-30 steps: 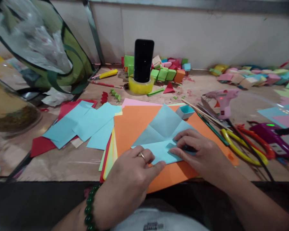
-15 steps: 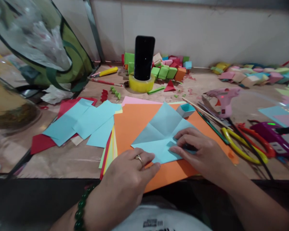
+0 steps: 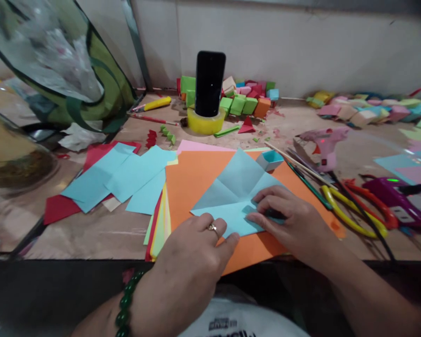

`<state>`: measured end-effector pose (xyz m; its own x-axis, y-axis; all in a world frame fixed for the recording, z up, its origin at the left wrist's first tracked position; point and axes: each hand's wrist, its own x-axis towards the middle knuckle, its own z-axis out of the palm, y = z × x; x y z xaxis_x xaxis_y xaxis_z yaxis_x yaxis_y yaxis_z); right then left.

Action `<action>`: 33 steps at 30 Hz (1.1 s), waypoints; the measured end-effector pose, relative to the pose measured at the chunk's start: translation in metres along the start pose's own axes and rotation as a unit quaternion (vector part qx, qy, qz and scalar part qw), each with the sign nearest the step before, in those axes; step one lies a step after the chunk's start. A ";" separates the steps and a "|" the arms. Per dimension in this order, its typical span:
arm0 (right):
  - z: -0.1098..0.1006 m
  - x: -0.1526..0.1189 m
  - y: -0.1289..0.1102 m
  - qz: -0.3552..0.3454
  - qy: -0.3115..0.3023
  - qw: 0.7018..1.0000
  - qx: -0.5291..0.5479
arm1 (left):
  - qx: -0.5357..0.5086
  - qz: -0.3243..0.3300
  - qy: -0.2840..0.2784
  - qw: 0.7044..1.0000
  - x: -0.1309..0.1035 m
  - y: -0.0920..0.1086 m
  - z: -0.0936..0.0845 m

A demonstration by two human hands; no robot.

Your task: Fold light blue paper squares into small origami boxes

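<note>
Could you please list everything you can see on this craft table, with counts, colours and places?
blue paper: one, light blue, creased, on the orange sheet
orange sheet: one, top of a coloured stack
blue sheets: several, left of the stack
phone: one, black, upright in the yellow tape roll
paper boxes: many, mixed colours, by the wall
glue gun: one, pink, right
scissors: two, yellow and red, right
left hand: ringed, pressing the paper's near edge
right hand: pressing the fold

The folded paper (image 3: 236,194) is light blue and lies on an orange sheet (image 3: 196,180). The phone (image 3: 209,83) is black, its tape roll (image 3: 205,125) yellow — the glue gun (image 3: 324,142) pink, the bracelet (image 3: 126,299) dark green beads.
</note>
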<state>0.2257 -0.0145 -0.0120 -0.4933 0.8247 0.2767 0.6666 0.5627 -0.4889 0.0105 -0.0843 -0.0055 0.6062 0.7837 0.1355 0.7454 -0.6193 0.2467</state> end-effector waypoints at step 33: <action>-0.002 -0.007 -0.017 0.056 -0.048 0.993 -0.093 | -0.019 -0.006 -0.011 1.000 0.014 0.010 -0.012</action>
<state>0.2190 -0.0291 -0.0040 -0.4552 0.8787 0.1438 0.8078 0.4755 -0.3482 0.0237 -0.0790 0.0102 0.6039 0.7893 0.1108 0.7415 -0.6073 0.2853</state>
